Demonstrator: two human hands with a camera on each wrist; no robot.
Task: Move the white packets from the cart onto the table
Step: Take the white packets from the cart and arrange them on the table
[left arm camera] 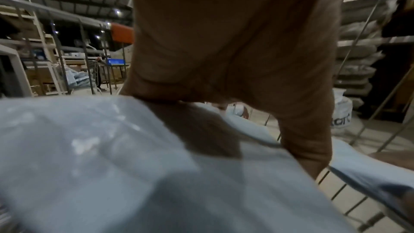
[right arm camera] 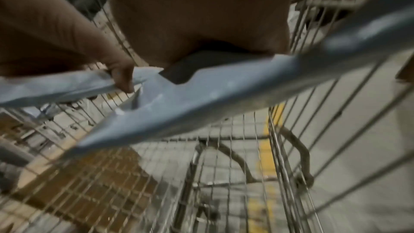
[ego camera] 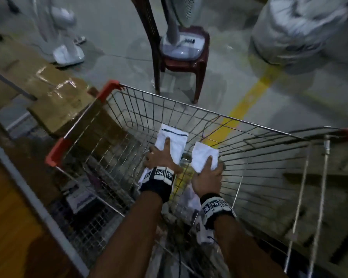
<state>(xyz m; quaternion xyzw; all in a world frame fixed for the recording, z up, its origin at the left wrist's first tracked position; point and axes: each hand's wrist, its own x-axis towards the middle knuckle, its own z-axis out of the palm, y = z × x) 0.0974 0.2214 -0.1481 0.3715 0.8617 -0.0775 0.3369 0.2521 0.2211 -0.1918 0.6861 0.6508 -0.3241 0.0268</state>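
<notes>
A wire cart with red corner guards stands in front of me, and both my hands reach into it. My left hand grips a white packet with a dark seam line, thumb on top and fingers underneath. That packet fills the left wrist view under the thumb. My right hand grips a second, smaller white packet, also thumb on top. In the right wrist view this packet hangs above the cart's wire floor. More white packets lie lower in the cart, partly hidden by my arms.
A brown surface with a grey metal edge runs along the left of the cart. Cardboard boxes sit beyond it. Ahead stand a dark red plastic chair carrying a fan base, and a big white sack. A yellow line crosses the floor.
</notes>
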